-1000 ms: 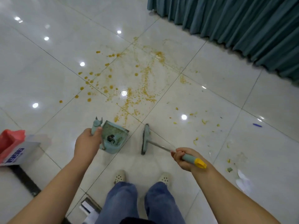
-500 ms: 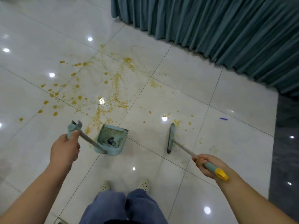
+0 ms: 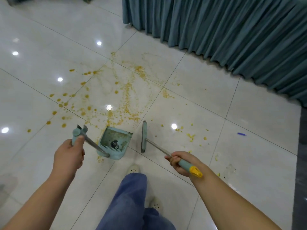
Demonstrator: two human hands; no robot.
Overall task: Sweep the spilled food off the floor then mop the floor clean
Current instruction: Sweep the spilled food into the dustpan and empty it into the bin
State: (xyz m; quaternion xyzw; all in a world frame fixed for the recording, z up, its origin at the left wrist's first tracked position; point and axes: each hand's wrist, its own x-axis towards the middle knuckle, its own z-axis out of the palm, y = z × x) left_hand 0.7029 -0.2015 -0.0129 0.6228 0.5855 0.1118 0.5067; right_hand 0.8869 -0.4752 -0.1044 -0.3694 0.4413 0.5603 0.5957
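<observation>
Yellow spilled food (image 3: pixel 126 98) is scattered over the glossy white floor tiles ahead of me, with a smaller patch of bits (image 3: pixel 191 135) to the right. My left hand (image 3: pixel 69 154) grips the handle of a teal dustpan (image 3: pixel 114 141), which rests on the floor at the near edge of the spill with some dirt inside. My right hand (image 3: pixel 180 161) is closed around the teal and yellow handle of a broom (image 3: pixel 143 136). The broom's narrow head stands on the floor just right of the dustpan.
A teal pleated curtain (image 3: pixel 232 30) hangs along the far right. A dark floor strip (image 3: pixel 301 163) runs down the right edge. A small blue object (image 3: pixel 241 134) lies on a tile at right. My legs in blue jeans and white shoes (image 3: pixel 133 169) are below.
My view has swung right and forward. The dustpan now sits closer to the spill's edge, the broom head has drawn in beside it, and one foot has stepped forward.
</observation>
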